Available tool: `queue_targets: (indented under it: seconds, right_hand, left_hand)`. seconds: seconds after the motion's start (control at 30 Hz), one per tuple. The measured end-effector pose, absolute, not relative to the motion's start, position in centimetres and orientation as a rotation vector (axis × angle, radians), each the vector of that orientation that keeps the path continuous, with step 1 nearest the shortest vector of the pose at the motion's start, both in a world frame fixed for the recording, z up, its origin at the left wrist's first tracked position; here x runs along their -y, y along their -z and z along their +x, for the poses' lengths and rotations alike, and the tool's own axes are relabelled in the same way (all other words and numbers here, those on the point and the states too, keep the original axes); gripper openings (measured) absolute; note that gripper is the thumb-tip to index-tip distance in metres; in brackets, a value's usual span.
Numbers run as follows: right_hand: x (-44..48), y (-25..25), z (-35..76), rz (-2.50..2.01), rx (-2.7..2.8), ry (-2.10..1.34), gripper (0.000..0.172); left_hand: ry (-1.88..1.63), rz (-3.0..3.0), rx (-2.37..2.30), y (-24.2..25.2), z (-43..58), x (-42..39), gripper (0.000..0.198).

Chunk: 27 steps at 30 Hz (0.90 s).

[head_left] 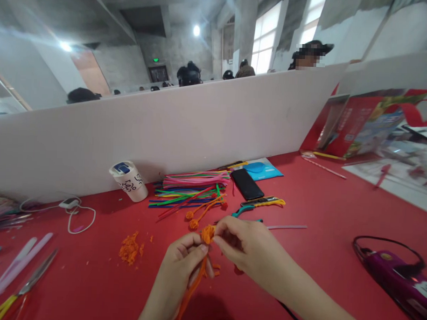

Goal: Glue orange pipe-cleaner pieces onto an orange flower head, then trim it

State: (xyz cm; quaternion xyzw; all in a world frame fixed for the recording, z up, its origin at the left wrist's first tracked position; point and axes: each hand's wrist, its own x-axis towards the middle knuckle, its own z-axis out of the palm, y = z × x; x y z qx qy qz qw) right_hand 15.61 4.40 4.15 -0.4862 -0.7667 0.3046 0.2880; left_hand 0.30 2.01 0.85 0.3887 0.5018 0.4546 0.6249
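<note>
Visibly, the orange ball [207, 234] looks roundish and coiled.

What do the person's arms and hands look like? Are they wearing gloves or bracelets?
The left hand and right hand have no gloves, and I see no rings. The left forearm and right forearm are bare as far as the picture shows: no sleeve, watch or bracelet.

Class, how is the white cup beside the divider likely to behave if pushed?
The white cup could tip: it stands taller than it is wide and appears narrower below. Once down, its rounded wall would probably let it roll.
</note>
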Motion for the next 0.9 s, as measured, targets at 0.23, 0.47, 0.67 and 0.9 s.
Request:
queue_targets:
  seconds: [0.23,0.47,0.67,0.9]
  right_hand:
    - [-4.3,-3.0,15.4,-1.131,2.027,-0.611,0.003]
    - [-3.6,-2.0,14.6,-0.835,2.022,-0.147,0.006]
    - [-3.4,-1.9,14.4,-0.820,2.004,-0.142,0.010]
    - [-3.4,-1.5,14.3,-0.850,1.959,-0.183,0.016]
  left_hand:
    - [-1.015,0.820,-1.091,-1.3,0.0,-1.8,0.016]
    - [-1.061,0.748,-0.931,-1.6,-0.3,-1.6,0.018]
    - [-1.071,0.751,-0.905,-2.0,-0.4,-1.3,0.016]
    - [-1.077,0.747,-0.894,-2.2,-0.3,-1.4,0.017]
